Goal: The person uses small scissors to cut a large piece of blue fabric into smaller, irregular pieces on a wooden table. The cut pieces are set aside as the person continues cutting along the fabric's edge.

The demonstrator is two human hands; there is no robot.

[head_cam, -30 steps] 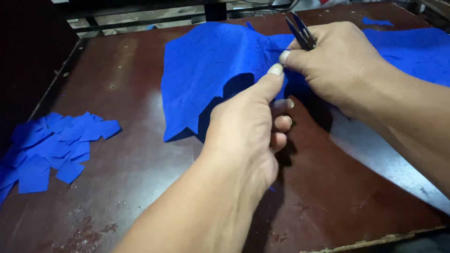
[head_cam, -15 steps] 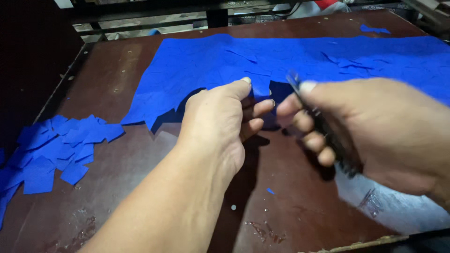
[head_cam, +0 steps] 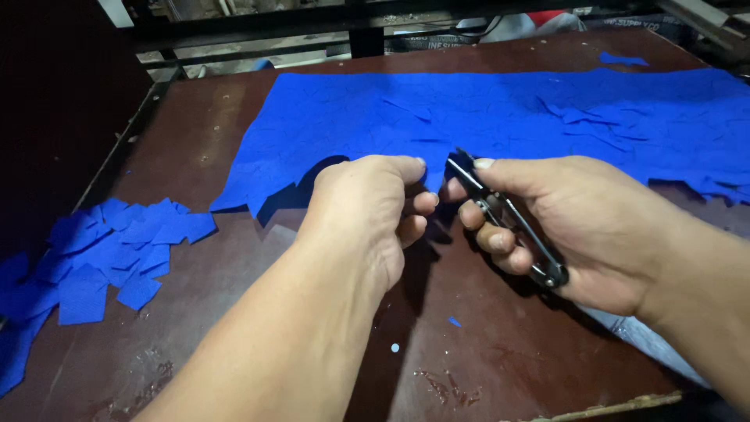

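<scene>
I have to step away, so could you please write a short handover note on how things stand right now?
Left hand: pinching the near edge of the blue sheet.
Right hand: gripping small black snips, tips at that same edge.
The sheet lies flat across the far side of the brown table.
Done: a pile of cut blue pieces sits at the table's left.
Left: most of the sheet is uncut; its near edge is jagged.

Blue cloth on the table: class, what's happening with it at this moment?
A person's right hand holds small black snips at the near edge of a wide blue cloth spread on a brown table. The left hand pinches that edge beside the blades. A pile of cut blue pieces lies at the left.
</scene>
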